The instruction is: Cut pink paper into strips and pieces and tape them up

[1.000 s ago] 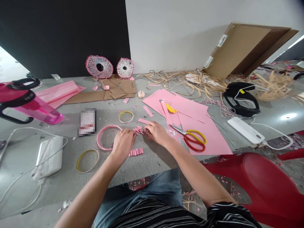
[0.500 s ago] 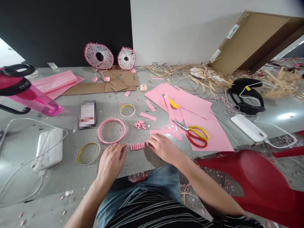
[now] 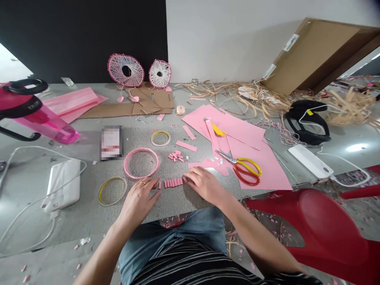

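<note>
A row of short pink rolled-paper pieces (image 3: 173, 182) lies on the grey table between my hands. My right hand (image 3: 203, 184) rests with its fingertips at the row's right end, holding nothing I can make out. My left hand (image 3: 139, 198) lies with its fingers spread, just left of a single loose pink piece (image 3: 159, 185). Farther out lies a small heap of the same pieces (image 3: 175, 156). To the left are a pink ring (image 3: 141, 163), a yellow-edged ring (image 3: 112, 191) and a smaller ring (image 3: 160, 138). Orange-handled scissors (image 3: 245, 172) lie on pink paper sheets (image 3: 237, 136) to the right.
A pink water bottle (image 3: 38, 116) and a white power bank (image 3: 63, 186) with cables lie at the left. Behind are string-wound discs (image 3: 126, 70) on cardboard (image 3: 148, 103). Dry raffia (image 3: 252, 97) and a black tool (image 3: 307, 122) lie beyond; a red chair (image 3: 311, 225) stands at right.
Both hands have moved from the loose heap to the row nearer me. My left hand has shifted slightly right since half a second ago, and a loose piece now lies beside it.
</note>
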Motion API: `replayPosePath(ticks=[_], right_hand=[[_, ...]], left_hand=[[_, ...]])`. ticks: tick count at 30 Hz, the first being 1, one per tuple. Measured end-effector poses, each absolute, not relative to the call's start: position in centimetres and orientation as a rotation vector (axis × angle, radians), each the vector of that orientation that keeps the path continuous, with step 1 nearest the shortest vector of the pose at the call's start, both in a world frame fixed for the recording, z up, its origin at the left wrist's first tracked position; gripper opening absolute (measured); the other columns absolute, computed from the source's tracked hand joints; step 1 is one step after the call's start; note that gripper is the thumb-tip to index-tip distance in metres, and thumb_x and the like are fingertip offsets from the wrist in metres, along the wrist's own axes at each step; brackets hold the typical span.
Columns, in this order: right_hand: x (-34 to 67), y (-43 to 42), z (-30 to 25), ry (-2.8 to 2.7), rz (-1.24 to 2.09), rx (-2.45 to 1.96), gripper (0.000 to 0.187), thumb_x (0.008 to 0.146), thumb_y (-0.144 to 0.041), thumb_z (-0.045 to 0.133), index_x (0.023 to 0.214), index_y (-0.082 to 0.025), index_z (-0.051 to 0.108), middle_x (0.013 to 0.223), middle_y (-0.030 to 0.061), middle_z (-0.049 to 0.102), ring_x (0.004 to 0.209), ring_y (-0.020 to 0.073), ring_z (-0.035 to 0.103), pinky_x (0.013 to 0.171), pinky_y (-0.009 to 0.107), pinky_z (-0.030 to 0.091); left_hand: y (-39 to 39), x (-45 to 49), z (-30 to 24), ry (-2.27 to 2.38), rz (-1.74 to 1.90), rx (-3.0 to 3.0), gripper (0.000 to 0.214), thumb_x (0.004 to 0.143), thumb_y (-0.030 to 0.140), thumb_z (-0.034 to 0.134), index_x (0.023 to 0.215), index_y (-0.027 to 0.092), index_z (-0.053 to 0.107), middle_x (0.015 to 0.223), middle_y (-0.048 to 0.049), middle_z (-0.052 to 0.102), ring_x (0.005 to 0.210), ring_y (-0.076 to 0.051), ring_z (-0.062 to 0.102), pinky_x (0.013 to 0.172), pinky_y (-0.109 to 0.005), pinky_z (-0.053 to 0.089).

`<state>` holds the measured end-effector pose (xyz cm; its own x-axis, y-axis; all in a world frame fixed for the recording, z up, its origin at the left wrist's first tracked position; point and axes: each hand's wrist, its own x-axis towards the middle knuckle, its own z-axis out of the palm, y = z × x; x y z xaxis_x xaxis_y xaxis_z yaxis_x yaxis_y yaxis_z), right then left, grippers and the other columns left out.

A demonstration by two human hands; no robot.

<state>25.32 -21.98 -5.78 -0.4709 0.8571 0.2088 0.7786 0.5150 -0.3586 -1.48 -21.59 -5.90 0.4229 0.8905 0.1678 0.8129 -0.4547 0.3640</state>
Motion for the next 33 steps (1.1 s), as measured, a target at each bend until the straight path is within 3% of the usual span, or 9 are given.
replayPosePath(ticks=[6, 15, 22, 29, 33], right_hand=[[24.5, -22.0, -5.5, -2.438, 0.314, -1.356, 0.010, 0.098, -0.018, 0.059, 0.099, -0.017, 0.069, 0.094, 0.0084, 0.067, 0.090, 0.0218, 0.063, 0.079, 0.034, 0.053], [24.1, -22.0, -6.0, -2.435, 0.306, -1.354, 0.009, 0.094, -0.019, 0.066, 0.102, -0.015, 0.067, 0.096, 0.0086, 0.067, 0.092, 0.0229, 0.063, 0.081, 0.035, 0.053], [25.3, -21.8, -6.3, -2.362, 0.352, -1.339, 0.019, 0.097, -0.023, 0.061, 0.114, -0.018, 0.066, 0.108, 0.0101, 0.069, 0.102, 0.0229, 0.065, 0.088, 0.036, 0.055], [26.4, -17.1, -4.8, -2.293, 0.311, -1.445, 0.026, 0.096, -0.008, 0.049, 0.108, -0.018, 0.070, 0.105, 0.0094, 0.069, 0.097, 0.0213, 0.065, 0.088, 0.036, 0.052], [25.7, -13.8, -5.0, -2.494, 0.322, -1.332, 0.037, 0.090, 0.000, 0.053, 0.117, -0.020, 0.069, 0.104, 0.0080, 0.069, 0.098, 0.0194, 0.064, 0.089, 0.032, 0.050]], left_hand=[[-21.0, -0.7, -5.3, 1.456, 0.445, 2.389, 0.029, 0.094, 0.035, 0.051, 0.106, 0.020, 0.073, 0.100, -0.0085, 0.076, 0.095, -0.026, 0.071, 0.088, -0.041, 0.055], [-20.8, -0.2, -5.6, 1.430, 0.437, 2.366, 0.025, 0.092, 0.033, 0.056, 0.107, 0.021, 0.071, 0.101, -0.0077, 0.075, 0.098, -0.027, 0.070, 0.090, -0.042, 0.054], [-21.3, -1.0, -5.5, 1.464, 0.490, 2.333, 0.031, 0.089, 0.035, 0.059, 0.114, 0.021, 0.069, 0.095, -0.0061, 0.075, 0.091, -0.025, 0.070, 0.086, -0.039, 0.054], [-20.6, -1.5, -3.9, 1.539, 0.559, 2.355, 0.029, 0.092, 0.036, 0.053, 0.112, 0.022, 0.071, 0.090, -0.0038, 0.072, 0.083, -0.022, 0.068, 0.078, -0.034, 0.054], [-18.4, -0.1, -2.9, 1.506, 0.578, 2.436, 0.026, 0.093, 0.032, 0.052, 0.107, 0.023, 0.072, 0.098, -0.0060, 0.074, 0.088, -0.023, 0.068, 0.082, -0.036, 0.053]])
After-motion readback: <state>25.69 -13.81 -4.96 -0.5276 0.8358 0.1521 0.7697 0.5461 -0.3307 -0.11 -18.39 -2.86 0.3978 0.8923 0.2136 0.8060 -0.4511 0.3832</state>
